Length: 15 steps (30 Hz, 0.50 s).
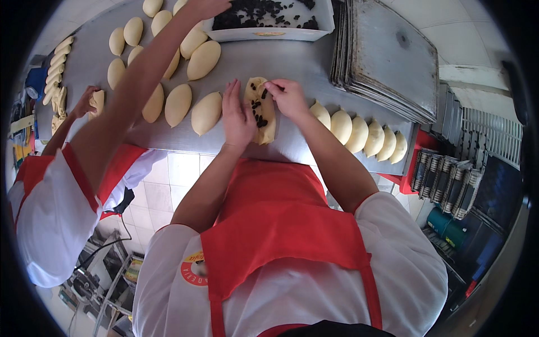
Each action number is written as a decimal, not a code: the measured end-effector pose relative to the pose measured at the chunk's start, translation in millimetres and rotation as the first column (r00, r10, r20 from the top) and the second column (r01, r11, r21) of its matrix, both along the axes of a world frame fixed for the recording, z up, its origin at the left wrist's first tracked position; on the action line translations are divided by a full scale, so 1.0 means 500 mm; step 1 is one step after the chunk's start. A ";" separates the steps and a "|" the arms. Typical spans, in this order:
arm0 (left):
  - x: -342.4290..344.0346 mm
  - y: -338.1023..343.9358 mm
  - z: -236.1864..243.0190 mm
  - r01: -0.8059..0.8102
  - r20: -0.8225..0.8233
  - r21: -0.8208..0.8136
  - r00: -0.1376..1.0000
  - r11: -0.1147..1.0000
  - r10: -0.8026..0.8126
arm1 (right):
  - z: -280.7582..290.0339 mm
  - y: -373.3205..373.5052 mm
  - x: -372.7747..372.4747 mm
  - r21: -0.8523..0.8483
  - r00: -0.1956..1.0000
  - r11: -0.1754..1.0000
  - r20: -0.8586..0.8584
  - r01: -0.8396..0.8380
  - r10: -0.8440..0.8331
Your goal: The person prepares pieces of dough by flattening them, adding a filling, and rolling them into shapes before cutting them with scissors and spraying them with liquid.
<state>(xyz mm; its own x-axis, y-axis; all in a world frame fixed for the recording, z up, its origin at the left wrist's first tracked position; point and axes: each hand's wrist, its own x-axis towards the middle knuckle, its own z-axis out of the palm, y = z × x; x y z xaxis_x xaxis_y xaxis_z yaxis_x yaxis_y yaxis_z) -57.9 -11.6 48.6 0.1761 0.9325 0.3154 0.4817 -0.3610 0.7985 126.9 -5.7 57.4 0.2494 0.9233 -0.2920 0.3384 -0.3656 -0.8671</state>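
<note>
A flattened oval of dough [269,116] lies on the steel table in front of me, with dark raisin-like pieces [260,120] scattered along its middle. My left hand [238,117] rests along the dough's left edge, fingers stretched out and nothing in them. At the dough's upper right my right hand [288,96] is closed in a pinch, a dark piece showing between the fingertips. Beside my left hand sits a smooth oval dough ball [206,113]. To the right of my right hand stands a row of shaped dough pieces [357,135] with pointed ends.
A white tray [269,35] of dark pieces stands at the back, near a co-worker's arm [132,81] reaching across several dough balls. Stacked metal baking sheets [393,50] fill the right back. Twisted dough pieces [56,70] lie far left. The steel table's front edge [188,151] runs before me.
</note>
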 end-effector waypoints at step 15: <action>-0.002 0.099 -0.026 0.216 -0.337 -0.164 0.905 0.962 -0.261 | -0.010 -0.012 -0.014 0.325 0.757 0.890 0.652 -0.319 0.034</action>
